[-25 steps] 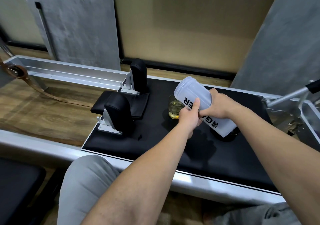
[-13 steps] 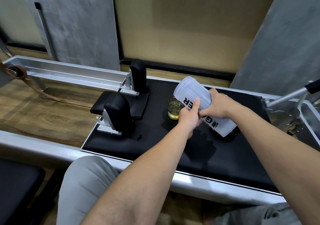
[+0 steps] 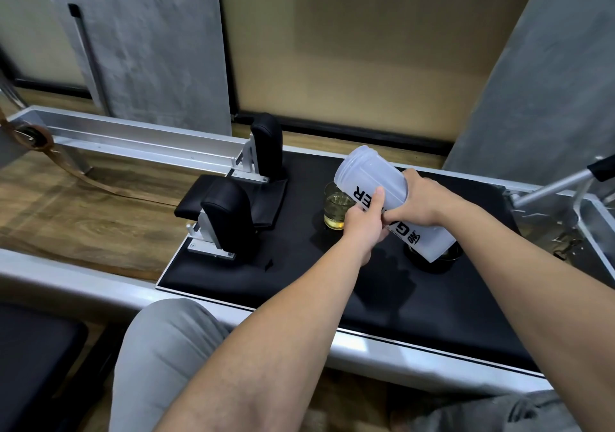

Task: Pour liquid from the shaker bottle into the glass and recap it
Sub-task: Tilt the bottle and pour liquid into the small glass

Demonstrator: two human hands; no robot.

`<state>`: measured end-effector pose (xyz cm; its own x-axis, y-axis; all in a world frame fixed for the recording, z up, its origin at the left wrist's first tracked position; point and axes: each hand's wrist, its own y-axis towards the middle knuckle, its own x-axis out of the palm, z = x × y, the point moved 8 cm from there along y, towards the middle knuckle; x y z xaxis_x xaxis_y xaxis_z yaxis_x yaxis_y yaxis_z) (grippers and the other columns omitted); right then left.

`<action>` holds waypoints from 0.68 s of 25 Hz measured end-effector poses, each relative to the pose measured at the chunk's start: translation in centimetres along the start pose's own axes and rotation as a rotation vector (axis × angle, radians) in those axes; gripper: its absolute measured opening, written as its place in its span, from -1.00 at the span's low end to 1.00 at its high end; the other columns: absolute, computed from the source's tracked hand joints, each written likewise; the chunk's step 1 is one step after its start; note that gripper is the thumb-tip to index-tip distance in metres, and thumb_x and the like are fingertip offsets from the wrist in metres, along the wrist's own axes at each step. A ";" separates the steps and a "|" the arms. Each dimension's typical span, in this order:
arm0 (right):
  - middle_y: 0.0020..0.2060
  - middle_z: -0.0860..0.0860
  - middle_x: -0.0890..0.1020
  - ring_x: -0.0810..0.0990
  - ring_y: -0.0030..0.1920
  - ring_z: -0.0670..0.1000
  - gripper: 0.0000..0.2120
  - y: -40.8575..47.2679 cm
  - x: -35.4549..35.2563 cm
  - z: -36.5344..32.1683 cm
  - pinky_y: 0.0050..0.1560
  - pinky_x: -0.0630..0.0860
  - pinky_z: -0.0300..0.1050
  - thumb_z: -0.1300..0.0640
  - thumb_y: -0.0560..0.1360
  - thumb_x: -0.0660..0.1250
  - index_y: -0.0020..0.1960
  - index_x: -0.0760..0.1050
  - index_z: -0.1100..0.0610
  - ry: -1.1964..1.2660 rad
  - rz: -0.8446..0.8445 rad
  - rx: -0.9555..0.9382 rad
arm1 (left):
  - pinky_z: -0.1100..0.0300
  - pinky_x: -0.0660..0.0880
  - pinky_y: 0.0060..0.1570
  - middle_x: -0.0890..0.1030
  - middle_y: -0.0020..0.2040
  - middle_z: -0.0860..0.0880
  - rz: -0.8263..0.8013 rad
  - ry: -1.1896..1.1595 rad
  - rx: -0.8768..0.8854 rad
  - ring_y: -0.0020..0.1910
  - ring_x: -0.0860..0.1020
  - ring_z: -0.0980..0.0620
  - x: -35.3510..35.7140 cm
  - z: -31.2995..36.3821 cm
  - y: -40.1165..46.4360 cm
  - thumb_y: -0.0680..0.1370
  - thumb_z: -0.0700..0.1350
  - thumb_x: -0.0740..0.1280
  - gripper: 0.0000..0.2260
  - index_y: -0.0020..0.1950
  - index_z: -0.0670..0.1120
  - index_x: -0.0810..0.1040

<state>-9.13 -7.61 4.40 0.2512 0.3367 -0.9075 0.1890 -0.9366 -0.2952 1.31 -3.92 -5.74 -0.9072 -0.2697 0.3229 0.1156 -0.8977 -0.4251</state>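
Head view: the shaker bottle (image 3: 382, 195), translucent white with black lettering, is held tilted above a black padded platform (image 3: 299, 265). Its long axis runs from far left, raised, to near right, lowered. The raised end sits above and just right of the glass (image 3: 336, 210); the lowered end sits at a dark round object (image 3: 436, 260) on the pad. Which end is the mouth cannot be told.

The left hand (image 3: 364, 223) grips the bottle's near side, thumb pressed on the lettering and fingers curled beneath. The right hand (image 3: 422, 200) wraps the bottle from the far right, fingers closed around its body.

The glass stands upright on the pad and holds pale yellow liquid.

Two black padded rests (image 3: 229, 215) on metal brackets stand at the platform's left end. A metal frame (image 3: 133, 138) borders the platform. Wood floor (image 3: 66, 205) lies to the left. Grey panels (image 3: 149, 42) and a tan wall (image 3: 349, 39) stand beyond.
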 end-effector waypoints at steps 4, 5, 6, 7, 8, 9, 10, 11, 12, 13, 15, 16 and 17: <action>0.05 0.11 0.59 0.63 0.04 0.20 -0.09 -0.1 0.0 -0.1 0.11 0.63 0.23 -0.36 -0.04 0.41 0.21 0.32 0.02 -0.007 -0.002 0.001 | -0.05 0.65 0.24 0.73 0.20 -0.14 -0.003 0.009 -0.003 0.19 0.71 -0.12 0.0 -0.1 0.1 0.64 0.23 0.32 -0.53 0.28 -0.15 0.59; 0.05 0.11 0.59 0.64 0.04 0.20 -0.09 -0.1 0.0 -0.2 0.11 0.64 0.23 -0.36 -0.04 0.41 0.21 0.32 0.02 -0.007 -0.003 0.000 | -0.05 0.66 0.24 0.73 0.20 -0.14 -0.004 0.007 -0.002 0.18 0.71 -0.11 0.0 -0.1 0.2 0.64 0.23 0.32 -0.53 0.28 -0.15 0.59; 0.05 0.11 0.59 0.64 0.03 0.20 -0.09 -0.1 0.0 -0.2 0.11 0.64 0.23 -0.37 -0.04 0.41 0.21 0.32 0.02 -0.006 -0.003 -0.001 | -0.05 0.66 0.23 0.73 0.20 -0.14 -0.005 0.005 -0.002 0.18 0.71 -0.11 0.0 -0.1 0.2 0.64 0.23 0.32 -0.52 0.28 -0.15 0.59; 0.05 0.11 0.59 0.64 0.03 0.20 -0.09 -0.1 0.0 -0.2 0.10 0.64 0.22 -0.37 -0.04 0.41 0.21 0.32 0.02 -0.004 -0.003 -0.001 | -0.05 0.66 0.23 0.73 0.20 -0.14 -0.006 0.004 -0.001 0.18 0.71 -0.11 0.0 -0.1 0.2 0.64 0.23 0.32 -0.53 0.28 -0.15 0.60; 0.05 0.11 0.59 0.64 0.02 0.19 -0.09 -0.1 -0.1 -0.2 0.09 0.64 0.22 -0.37 -0.04 0.40 0.21 0.32 0.02 -0.001 -0.001 -0.001 | -0.05 0.66 0.23 0.73 0.20 -0.14 -0.006 0.003 0.000 0.18 0.71 -0.11 0.0 -0.1 0.2 0.64 0.23 0.32 -0.53 0.28 -0.15 0.60; 0.05 0.11 0.59 0.64 0.01 0.19 -0.09 -0.1 -0.1 -0.2 0.09 0.64 0.21 -0.36 -0.04 0.40 0.21 0.32 0.02 0.000 0.000 -0.001 | -0.06 0.66 0.23 0.73 0.20 -0.14 -0.007 0.003 0.003 0.18 0.71 -0.11 0.0 0.0 0.3 0.64 0.23 0.32 -0.53 0.28 -0.15 0.60; 0.04 0.11 0.60 0.65 0.00 0.19 -0.10 -0.1 -0.1 -0.2 0.08 0.65 0.21 -0.36 -0.03 0.40 0.20 0.32 0.02 -0.002 0.000 -0.002 | -0.06 0.66 0.23 0.73 0.20 -0.14 -0.006 0.005 0.005 0.18 0.71 -0.12 -0.1 0.0 0.3 0.64 0.23 0.32 -0.53 0.28 -0.15 0.60; 0.04 0.11 0.60 0.65 0.00 0.18 -0.10 -0.1 -0.1 -0.2 0.08 0.65 0.21 -0.35 -0.03 0.41 0.20 0.32 0.02 -0.004 0.000 -0.002 | -0.05 0.66 0.22 0.73 0.19 -0.14 -0.005 0.008 0.007 0.17 0.72 -0.11 -0.1 0.0 0.3 0.64 0.23 0.32 -0.53 0.28 -0.15 0.60; 0.04 0.11 0.60 0.65 0.00 0.19 -0.10 0.0 -0.2 -0.2 0.08 0.65 0.21 -0.35 -0.03 0.41 0.21 0.32 0.02 -0.006 -0.001 -0.001 | -0.04 0.67 0.21 0.73 0.19 -0.13 -0.005 0.008 0.008 0.15 0.72 -0.10 -0.1 0.1 0.3 0.64 0.23 0.32 -0.53 0.27 -0.15 0.60; 0.05 0.11 0.60 0.65 0.00 0.19 -0.09 0.0 -0.2 -0.3 0.09 0.65 0.21 -0.35 -0.04 0.41 0.21 0.32 0.02 -0.008 -0.001 0.000 | -0.03 0.67 0.20 0.74 0.18 -0.12 -0.005 0.005 0.009 0.14 0.73 -0.08 -0.1 0.1 0.3 0.64 0.23 0.32 -0.53 0.27 -0.14 0.60; 0.06 0.11 0.59 0.64 0.02 0.20 -0.08 0.0 -0.2 -0.3 0.10 0.64 0.21 -0.36 -0.04 0.41 0.22 0.32 0.03 -0.017 -0.003 0.001 | -0.02 0.68 0.19 0.74 0.18 -0.13 -0.006 0.000 0.008 0.12 0.73 -0.08 -0.1 0.1 0.3 0.64 0.23 0.32 -0.54 0.27 -0.15 0.60; 0.06 0.11 0.59 0.64 0.03 0.21 -0.08 0.0 -0.2 -0.3 0.11 0.64 0.22 -0.35 -0.04 0.41 0.22 0.31 0.03 -0.025 -0.005 0.002 | -0.02 0.67 0.20 0.74 0.18 -0.13 -0.007 -0.003 0.007 0.12 0.73 -0.07 -0.1 0.1 0.3 0.64 0.23 0.32 -0.54 0.27 -0.15 0.60; 0.06 0.12 0.59 0.64 0.03 0.21 -0.07 0.0 -0.2 -0.3 0.11 0.64 0.22 -0.36 -0.04 0.41 0.23 0.31 0.03 -0.033 -0.008 0.002 | -0.01 0.67 0.20 0.73 0.19 -0.12 -0.009 -0.007 0.006 0.12 0.73 -0.07 -0.1 0.0 0.3 0.64 0.22 0.32 -0.54 0.27 -0.15 0.60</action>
<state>-8.89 -7.64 4.72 0.2184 0.3413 -0.9142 0.1887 -0.9339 -0.3036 1.40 -4.19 -5.89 -0.9054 -0.2638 0.3327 0.1098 -0.9024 -0.4168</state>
